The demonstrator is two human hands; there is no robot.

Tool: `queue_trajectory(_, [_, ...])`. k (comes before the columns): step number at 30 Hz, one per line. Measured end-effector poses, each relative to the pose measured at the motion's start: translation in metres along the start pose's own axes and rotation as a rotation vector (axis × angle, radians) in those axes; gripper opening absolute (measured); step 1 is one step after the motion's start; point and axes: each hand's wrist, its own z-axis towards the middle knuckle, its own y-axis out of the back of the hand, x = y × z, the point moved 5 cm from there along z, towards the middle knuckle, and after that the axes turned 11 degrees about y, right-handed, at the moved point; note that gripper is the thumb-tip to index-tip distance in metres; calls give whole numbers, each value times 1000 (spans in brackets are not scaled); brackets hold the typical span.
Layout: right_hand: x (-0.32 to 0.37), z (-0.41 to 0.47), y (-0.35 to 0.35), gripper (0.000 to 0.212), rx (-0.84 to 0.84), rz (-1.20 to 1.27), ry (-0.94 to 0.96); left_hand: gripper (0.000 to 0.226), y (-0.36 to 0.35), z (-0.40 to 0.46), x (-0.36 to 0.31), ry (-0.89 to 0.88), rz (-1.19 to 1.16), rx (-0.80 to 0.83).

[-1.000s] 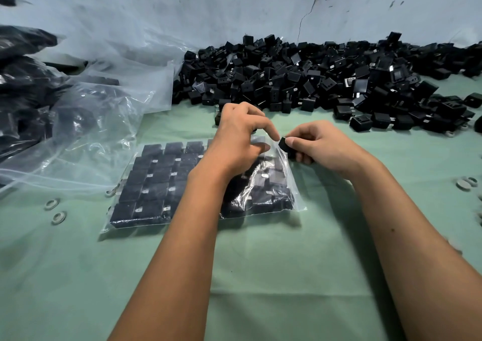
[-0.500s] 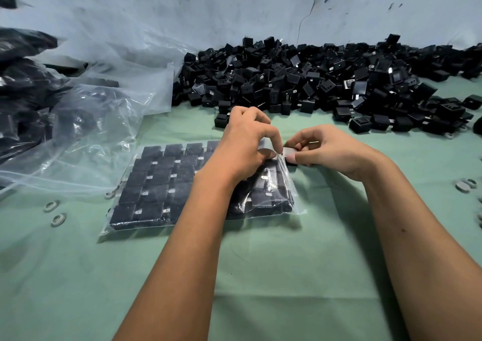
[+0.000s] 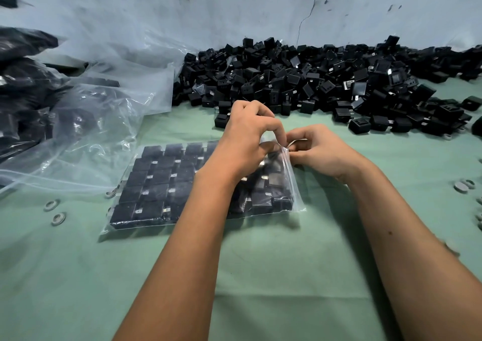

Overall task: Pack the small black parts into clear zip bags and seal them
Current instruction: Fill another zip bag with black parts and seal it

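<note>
I am pinching the clear flat plastic zip bag [image 3: 208, 184] of small black parts at its open right edge with both my left hand [image 3: 245, 142] and right hand [image 3: 318, 150], so as to seal it.

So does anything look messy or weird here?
A bit. In the zip bag the parts on the left sit in neat rows, but those near the hands are tumbled. Small grey rings lie loose on the green cloth.

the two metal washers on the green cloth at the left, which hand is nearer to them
Left. The left hand is over the filled zip bag, whose far side faces the washers. The right hand pinches the bag's right edge, farther away.
</note>
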Motion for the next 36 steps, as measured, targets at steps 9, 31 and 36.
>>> queue_trajectory(9, [-8,6,-9,9,-70,17,13,15,1,1,7,45,-49,-41])
queue_trajectory(31, [-10,15,-9,27,-282,-226,24,16,6,-4,58,507,-42,-37])
queue_trajectory(36, [-10,10,-8,26,-161,-135,1,17,6,-2,55,468,21,-57])
